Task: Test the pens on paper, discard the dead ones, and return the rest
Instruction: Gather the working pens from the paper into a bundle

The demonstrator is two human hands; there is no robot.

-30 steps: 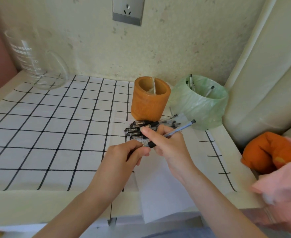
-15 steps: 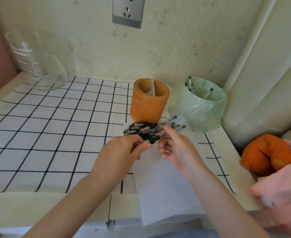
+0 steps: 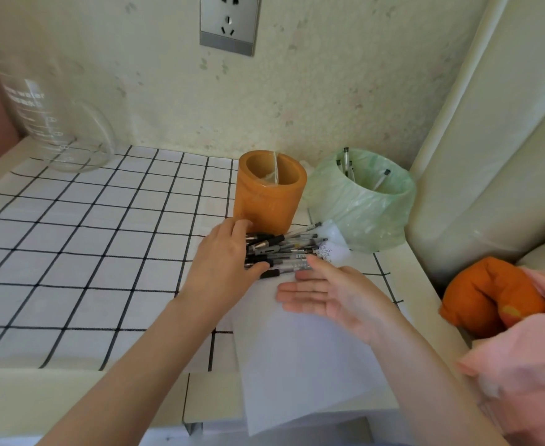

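The sheet of white paper (image 3: pixel 300 375) lies nearest, overhanging the table's front edge, and it looks unweighted. For the test stroke it would be wise to pin it with the free hand so a scribble does not drag it off (a loose sheet will slide under a dry tip). The step in hand appears to be choosing one pen from the pile. It is best to lift a single barrel by its near end rather than rake the heap, since the pens lie crossed and could roll toward the edge.

The right hand (image 3: pixel 335 300) hovers just above the far part of the paper. Its palm is turned inward and its fingers are straight and relaxed, holding nothing. Beyond it the left hand (image 3: pixel 222 255) reaches forward from a bare forearm. Its fingers are stretched fairly flat across the capped ends of the pile of pens (image 3: pixel 287 252), and the thumb rests against the nearest pen, so it presses rather than clasps.

The pile sits on the checked tablecloth (image 3: pixel 81 252), touching the paper's far edge. Just behind stands the orange pen holder (image 3: pixel 269 194), which seems to hold no pens. Beside it is the green bag-lined bin (image 3: pixel 361 207), with a few discarded pens (image 3: pixel 348 165) in it.
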